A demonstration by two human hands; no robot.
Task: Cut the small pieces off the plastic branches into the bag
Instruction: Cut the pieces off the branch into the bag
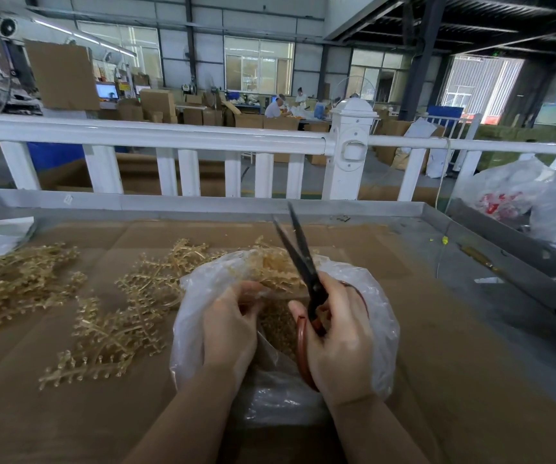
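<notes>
Red-brown handle loops of the scissors (306,289) sit in my right hand (340,343), fingers curled through and round them, the dark blades parted in a narrow V pointing up and away. Just left of that grip, my left hand (229,329) pinches a golden plastic branch (276,266) at the mouth of the clear bag (380,329); the branch reaches up behind the blades. Below both hands, small cut pieces (280,326) lie inside the bag. Farther left, more branches (109,313) spread over the brown cardboard (420,329). Beyond stands a white railing (169,135).
</notes>
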